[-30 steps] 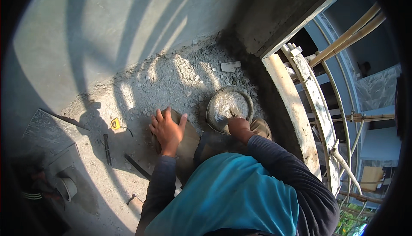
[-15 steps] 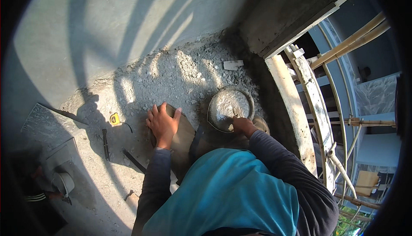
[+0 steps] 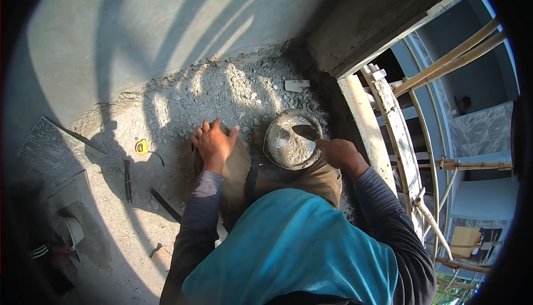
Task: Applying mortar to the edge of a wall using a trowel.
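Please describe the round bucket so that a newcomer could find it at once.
From the large grey wall at the top, go down to the rubble at its foot. Below the rubble's right part, left of the person's right hand, is the bucket. Its round rim and pale mix set it apart from the loose rubble and flat white piece above.

yellow tape measure (image 3: pixel 141 147) on floor (image 3: pixel 125 249) | grey rubble (image 3: pixel 216 91) | bamboo poles (image 3: pixel 444 59), right

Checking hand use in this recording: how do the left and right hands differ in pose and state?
The left hand is spread open on the trouser leg; the right hand is curled, gripping a trowel. The left hand is apart from the bucket; the right hand is at its right edge. Both are bare.
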Motion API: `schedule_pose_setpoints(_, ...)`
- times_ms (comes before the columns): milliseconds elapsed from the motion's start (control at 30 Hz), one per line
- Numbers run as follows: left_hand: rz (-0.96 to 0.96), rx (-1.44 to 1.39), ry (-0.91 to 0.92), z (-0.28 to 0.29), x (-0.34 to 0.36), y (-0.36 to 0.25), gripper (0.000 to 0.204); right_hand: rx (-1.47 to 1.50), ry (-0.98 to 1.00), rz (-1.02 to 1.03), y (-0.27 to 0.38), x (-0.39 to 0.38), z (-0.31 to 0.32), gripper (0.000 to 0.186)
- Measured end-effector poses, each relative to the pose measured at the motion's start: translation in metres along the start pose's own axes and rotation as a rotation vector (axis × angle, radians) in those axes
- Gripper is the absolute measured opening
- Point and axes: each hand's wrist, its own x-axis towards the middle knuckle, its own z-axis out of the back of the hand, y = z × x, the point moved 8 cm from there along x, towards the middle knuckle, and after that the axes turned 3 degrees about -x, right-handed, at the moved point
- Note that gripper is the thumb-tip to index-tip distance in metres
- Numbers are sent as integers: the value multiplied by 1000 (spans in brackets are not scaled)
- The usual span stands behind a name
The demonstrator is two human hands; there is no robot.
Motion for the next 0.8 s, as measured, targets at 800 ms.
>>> schedule_pose_setpoints(800, 9, -8, 90, -15, 32, -6, 70, -25, 2, -154, -7, 29, -75, 34)
